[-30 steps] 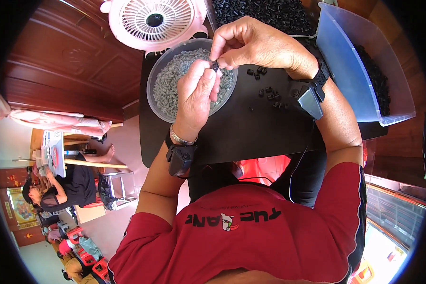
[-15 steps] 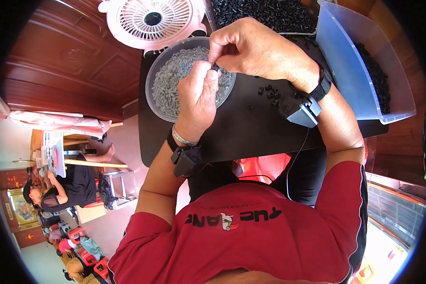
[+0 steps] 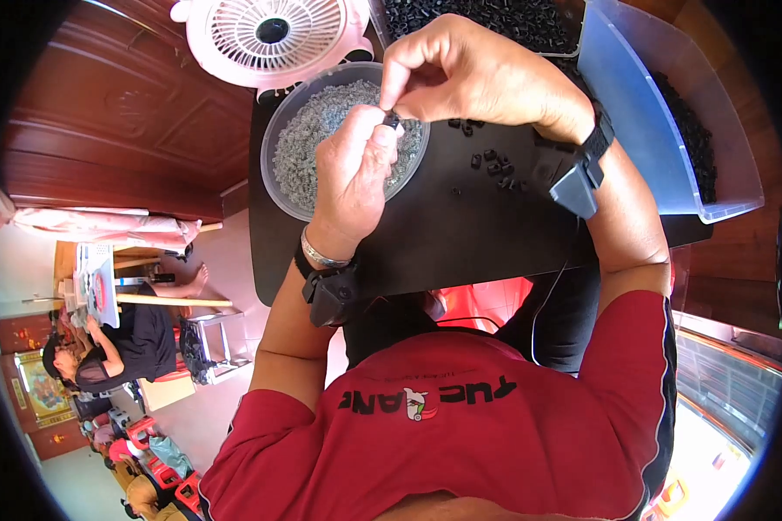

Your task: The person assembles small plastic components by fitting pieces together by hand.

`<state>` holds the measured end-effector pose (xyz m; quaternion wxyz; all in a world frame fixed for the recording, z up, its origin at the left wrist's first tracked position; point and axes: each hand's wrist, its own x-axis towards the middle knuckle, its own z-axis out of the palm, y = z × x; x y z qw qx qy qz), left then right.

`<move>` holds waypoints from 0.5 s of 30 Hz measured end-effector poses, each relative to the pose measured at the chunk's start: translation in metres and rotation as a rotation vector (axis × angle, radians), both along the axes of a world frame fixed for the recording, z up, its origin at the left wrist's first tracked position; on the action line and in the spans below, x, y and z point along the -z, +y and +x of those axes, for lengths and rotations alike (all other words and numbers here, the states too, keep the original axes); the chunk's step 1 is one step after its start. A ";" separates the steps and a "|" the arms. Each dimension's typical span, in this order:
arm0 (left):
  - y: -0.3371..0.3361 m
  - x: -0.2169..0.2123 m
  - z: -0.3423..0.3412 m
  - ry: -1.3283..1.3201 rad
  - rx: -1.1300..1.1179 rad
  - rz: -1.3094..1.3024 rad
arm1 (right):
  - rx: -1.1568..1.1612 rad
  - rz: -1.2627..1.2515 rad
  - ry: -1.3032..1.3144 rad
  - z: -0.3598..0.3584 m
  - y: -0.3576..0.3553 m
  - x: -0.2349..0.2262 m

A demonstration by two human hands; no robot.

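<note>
Two hands met over the clear bowl [image 3: 280,165] of grey bits, left hand [image 3: 356,178] and right hand [image 3: 478,74] fingertips pinching one small black piece [image 3: 392,120] between them, likely to join it.

Pink fan [image 3: 272,35], black board [image 3: 460,234]

Home workshop, parts bins [image 3: 669,130], wood panelling [image 3: 104,113]

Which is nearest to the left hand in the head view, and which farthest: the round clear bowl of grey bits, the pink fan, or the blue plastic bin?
1. Round clear bowl of grey bits: directly under the left hand.
2. Pink fan: beyond the bowl, at the top.
3. Blue plastic bin: far right, past the right hand.
</note>
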<state>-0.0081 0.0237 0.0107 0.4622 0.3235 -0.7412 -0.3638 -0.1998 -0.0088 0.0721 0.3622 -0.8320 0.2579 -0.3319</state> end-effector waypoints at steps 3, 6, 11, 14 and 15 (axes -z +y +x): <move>0.001 -0.004 -0.001 0.034 0.021 0.004 | -0.060 0.124 -0.035 -0.005 -0.009 0.005; 0.003 -0.005 -0.001 0.045 0.034 0.010 | -0.083 0.247 -0.072 -0.008 -0.014 0.009; 0.003 -0.003 0.000 0.059 0.071 -0.016 | -0.195 0.390 -0.138 -0.010 -0.016 0.010; 0.002 -0.002 0.000 0.053 0.082 -0.002 | -0.196 0.415 -0.116 -0.011 -0.019 0.013; 0.002 -0.002 0.001 0.040 0.088 0.001 | -0.196 0.416 -0.117 -0.011 -0.018 0.012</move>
